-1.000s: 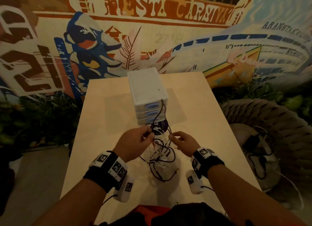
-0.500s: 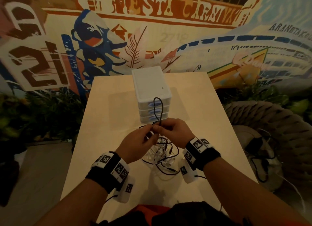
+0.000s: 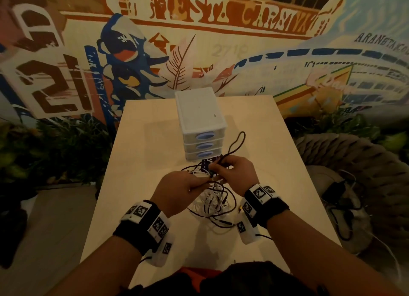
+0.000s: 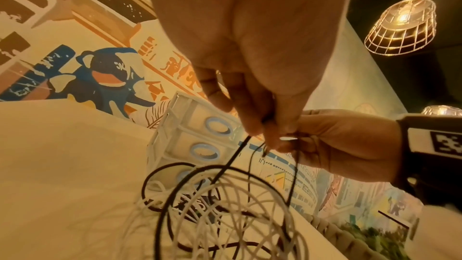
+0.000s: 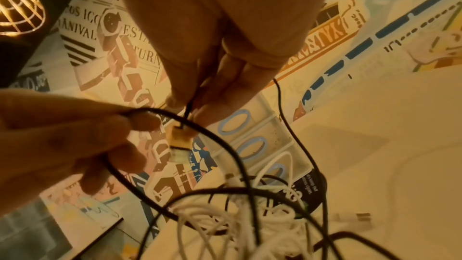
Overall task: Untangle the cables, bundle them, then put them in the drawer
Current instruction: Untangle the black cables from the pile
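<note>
Pale wood makes up the surface (image 3: 155, 140), backed by a painted mural wall (image 3: 221, 19). Nearest the person, a tangle of black and white cables (image 3: 212, 205) lies between the two wrists. Just above it the left hand (image 3: 177, 191) pinches a black cable (image 4: 232, 157) between curled fingers, and the right hand (image 3: 238, 174), touching it, pinches a black cord with a plug end (image 5: 178, 139). Beyond the hands stands a white three-drawer unit (image 3: 199, 109), its drawers closed.
</note>
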Tool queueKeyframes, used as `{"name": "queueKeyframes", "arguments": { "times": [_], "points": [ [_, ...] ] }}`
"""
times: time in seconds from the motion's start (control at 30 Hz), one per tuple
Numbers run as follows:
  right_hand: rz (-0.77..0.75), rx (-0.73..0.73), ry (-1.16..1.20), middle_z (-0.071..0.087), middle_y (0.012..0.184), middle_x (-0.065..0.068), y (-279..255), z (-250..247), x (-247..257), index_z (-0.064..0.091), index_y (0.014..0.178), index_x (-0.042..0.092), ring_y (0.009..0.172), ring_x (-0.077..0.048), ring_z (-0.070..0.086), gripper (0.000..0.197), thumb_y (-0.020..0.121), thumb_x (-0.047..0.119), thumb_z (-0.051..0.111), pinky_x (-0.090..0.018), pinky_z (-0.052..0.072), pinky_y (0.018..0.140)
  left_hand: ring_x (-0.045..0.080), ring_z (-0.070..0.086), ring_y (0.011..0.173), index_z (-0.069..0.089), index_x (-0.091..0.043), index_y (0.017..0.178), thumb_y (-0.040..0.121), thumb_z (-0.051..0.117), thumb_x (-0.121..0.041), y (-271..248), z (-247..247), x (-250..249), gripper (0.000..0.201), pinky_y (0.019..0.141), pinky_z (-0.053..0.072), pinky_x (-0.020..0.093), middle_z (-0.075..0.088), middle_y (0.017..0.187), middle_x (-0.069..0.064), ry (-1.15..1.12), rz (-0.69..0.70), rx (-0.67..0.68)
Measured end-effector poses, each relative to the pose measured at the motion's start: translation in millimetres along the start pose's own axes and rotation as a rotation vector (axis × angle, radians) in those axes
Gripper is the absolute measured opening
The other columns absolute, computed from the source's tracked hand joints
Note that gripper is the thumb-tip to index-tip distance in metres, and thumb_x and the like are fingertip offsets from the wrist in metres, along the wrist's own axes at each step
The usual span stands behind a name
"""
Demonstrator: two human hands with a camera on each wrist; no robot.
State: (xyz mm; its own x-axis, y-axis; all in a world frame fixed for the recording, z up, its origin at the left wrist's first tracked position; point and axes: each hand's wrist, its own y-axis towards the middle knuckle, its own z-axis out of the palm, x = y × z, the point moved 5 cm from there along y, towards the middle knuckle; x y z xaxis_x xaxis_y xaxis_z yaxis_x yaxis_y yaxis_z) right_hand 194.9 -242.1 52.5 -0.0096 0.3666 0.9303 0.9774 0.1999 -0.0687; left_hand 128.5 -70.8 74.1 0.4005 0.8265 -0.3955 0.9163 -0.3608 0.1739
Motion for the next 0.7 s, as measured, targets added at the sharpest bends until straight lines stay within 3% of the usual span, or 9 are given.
{"name": "queueKeyframes", "arguments": {
  "times": [0.1, 0.17, 0.23, 0.3, 0.33, 0.4, 0.5, 0.6, 0.7],
  "points": [
    [0.036, 0.002, -0.052, 0.077, 0.078, 0.001, 4.7, -8.5, -4.5, 0.076, 0.086, 0.015, 0.063, -0.013, 0.074, 0.02, 0.088, 0.035, 0.078, -0.039, 0.063, 0.066, 0.01, 0.061, 0.071, 0.077, -0.043, 0.109, 0.097, 0.05, -0.058, -3.0, 1.0, 0.6, 0.033, 0.057, 0.046, 0.03, 0.073, 0.082, -0.014, -0.066, 0.066, 0.007],
    [0.053, -0.009, -0.013, 0.077, 0.076, -0.001, 8.5, -16.4, -3.9, 0.075, 0.087, 0.013, 0.066, -0.016, 0.075, 0.026, 0.088, 0.039, 0.077, -0.044, 0.063, 0.07, 0.001, 0.06, 0.074, 0.076, -0.047, 0.106, 0.089, 0.05, -0.075, -5.0, -1.6, 4.1, 0.042, 0.062, 0.047, 0.026, 0.072, 0.082, -0.02, -0.11, -0.048, 0.067],
    [0.038, 0.04, 0.039, 0.077, 0.073, -0.003, 9.2, -17.9, 4.9, 0.076, 0.088, 0.012, 0.069, -0.02, 0.075, 0.024, 0.089, 0.036, 0.076, -0.045, 0.063, 0.074, -0.008, 0.059, 0.076, 0.069, -0.051, 0.118, 0.079, 0.046, -0.089, -5.5, -4.5, 8.1, 0.059, 0.067, 0.047, 0.019, 0.071, 0.087, -0.026, -0.135, -0.179, 0.083],
    [-0.034, 0.109, 0.031, 0.077, 0.073, -0.003, 7.3, -13.9, 21.0, 0.078, 0.087, 0.013, 0.07, -0.022, 0.074, 0.021, 0.088, 0.035, 0.078, -0.041, 0.063, 0.072, -0.007, 0.062, 0.08, 0.05, -0.057, 0.137, 0.075, 0.044, -0.093, -1.4, -7.2, 5.7, 0.071, 0.074, 0.052, 0.022, 0.07, 0.096, -0.027, -0.187, -0.236, 0.091],
    [-0.073, 0.142, 0.026, 0.076, 0.072, -0.001, 6.1, -10.3, 28.4, 0.079, 0.088, 0.014, 0.07, -0.02, 0.074, 0.019, 0.087, 0.033, 0.078, -0.036, 0.062, 0.068, -0.005, 0.063, 0.081, 0.043, -0.058, 0.14, 0.077, 0.044, -0.091, 2.2, -6.7, 2.3, 0.071, 0.075, 0.054, 0.025, 0.071, 0.098, -0.025, -0.224, -0.232, 0.112],
    [-0.123, 0.168, 0.028, 0.076, 0.073, 0.004, 4.9, -3.5, 39.5, 0.081, 0.088, 0.014, 0.07, -0.012, 0.073, 0.016, 0.086, 0.03, 0.08, -0.026, 0.058, 0.066, 0.0, 0.067, 0.081, 0.052, -0.049, 0.133, 0.09, 0.049, -0.075, 10.8, -4.8, -4.0, 0.05, 0.076, 0.056, 0.033, 0.074, 0.096, -0.017, -0.319, -0.215, 0.144],
    [-0.142, 0.106, 0.043, 0.077, 0.075, 0.005, 7.7, -3.1, 46.7, 0.082, 0.087, 0.018, 0.073, -0.012, 0.073, 0.017, 0.084, 0.034, 0.081, -0.033, 0.06, 0.071, 0.002, 0.069, 0.07, 0.067, -0.035, 0.122, 0.105, 0.047, -0.046, 21.8, -17.8, -7.0, 0.029, 0.071, 0.055, 0.028, 0.077, 0.084, -0.012, -0.4, -0.265, 0.109],
    [-0.118, 0.101, 0.083, 0.073, 0.067, 0.007, 7.1, -14.8, 43.6, 0.078, 0.086, 0.014, 0.063, -0.009, 0.069, 0.021, 0.086, 0.035, 0.078, -0.024, 0.056, 0.064, 0.004, 0.067, 0.066, 0.068, -0.036, 0.122, 0.106, 0.041, -0.047, 26.3, -39.9, -7.1, 0.032, 0.067, 0.055, 0.028, 0.074, 0.078, -0.015, -0.385, -0.251, 0.03],
    [-0.091, 0.106, -0.009, 0.064, 0.053, 0.008, 0.8, -27.9, 26.4, 0.07, 0.067, 0.012, 0.05, -0.006, 0.057, 0.036, 0.086, 0.042, 0.075, -0.017, 0.046, 0.055, 0.007, 0.065, 0.068, 0.068, -0.034, 0.114, 0.108, 0.043, -0.039, 27.7, -64.1, -3.6, 0.026, 0.07, 0.056, 0.036, 0.072, 0.079, -0.015, -0.426, -0.233, -0.059]
  ]
}}
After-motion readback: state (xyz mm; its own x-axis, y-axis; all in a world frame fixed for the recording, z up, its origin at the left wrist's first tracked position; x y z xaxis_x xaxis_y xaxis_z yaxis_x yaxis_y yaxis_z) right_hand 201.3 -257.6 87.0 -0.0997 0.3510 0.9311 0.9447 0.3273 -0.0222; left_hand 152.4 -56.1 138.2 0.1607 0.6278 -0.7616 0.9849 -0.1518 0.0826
